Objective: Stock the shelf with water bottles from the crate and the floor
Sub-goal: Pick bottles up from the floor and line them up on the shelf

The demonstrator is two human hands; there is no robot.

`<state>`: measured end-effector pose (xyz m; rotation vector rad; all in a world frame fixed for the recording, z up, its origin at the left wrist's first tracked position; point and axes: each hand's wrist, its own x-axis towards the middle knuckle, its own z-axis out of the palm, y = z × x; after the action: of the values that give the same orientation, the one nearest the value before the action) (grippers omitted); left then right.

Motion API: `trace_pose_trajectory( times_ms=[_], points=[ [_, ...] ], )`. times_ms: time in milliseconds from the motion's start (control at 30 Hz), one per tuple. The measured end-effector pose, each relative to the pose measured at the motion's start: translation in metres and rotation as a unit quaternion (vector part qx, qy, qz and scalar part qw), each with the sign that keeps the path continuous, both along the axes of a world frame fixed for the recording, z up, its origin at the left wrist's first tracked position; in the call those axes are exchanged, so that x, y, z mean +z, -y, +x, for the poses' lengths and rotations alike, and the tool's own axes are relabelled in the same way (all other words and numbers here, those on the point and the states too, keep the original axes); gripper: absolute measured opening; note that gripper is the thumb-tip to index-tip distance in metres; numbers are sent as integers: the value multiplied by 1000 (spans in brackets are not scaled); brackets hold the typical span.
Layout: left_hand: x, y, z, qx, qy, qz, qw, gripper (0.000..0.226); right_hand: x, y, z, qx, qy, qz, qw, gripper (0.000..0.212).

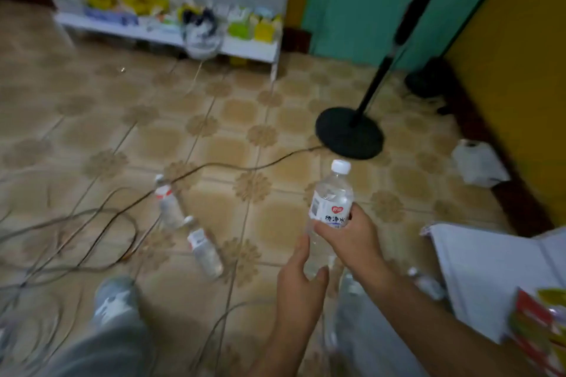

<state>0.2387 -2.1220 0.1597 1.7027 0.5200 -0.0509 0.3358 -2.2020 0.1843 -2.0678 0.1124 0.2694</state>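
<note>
Right hand (347,242) grips a clear plastic water bottle (330,202), white-capped, above patterned tile floor (245,119); left hand (298,288), fingers relaxed, apparently touches its base. 2 bottles (186,223) lie left.

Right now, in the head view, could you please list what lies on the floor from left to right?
Grey shoe → two lying clear plastic water bottles → black round fan base → white plastic bag.
</note>
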Motion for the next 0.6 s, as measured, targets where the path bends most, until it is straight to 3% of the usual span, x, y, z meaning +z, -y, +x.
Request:
trace_pose_trajectory(
  times_ms=[133,300,400,600],
  points=[
    [103,72,1,-83,119,-27,989,69,122,86,-19,-79,86,8,993,44],
    [206,179,-21,-209,247,-77,943,67,239,208,-76,-184,192,6,964,60],
    [243,243,-38,-283,272,-101,914,68,288,277,-123,-242,229,-11,943,65],
    [289,356,-83,-448,326,-123,823,61,338,387,-218,-354,264,-73,894,62]
  ],
)
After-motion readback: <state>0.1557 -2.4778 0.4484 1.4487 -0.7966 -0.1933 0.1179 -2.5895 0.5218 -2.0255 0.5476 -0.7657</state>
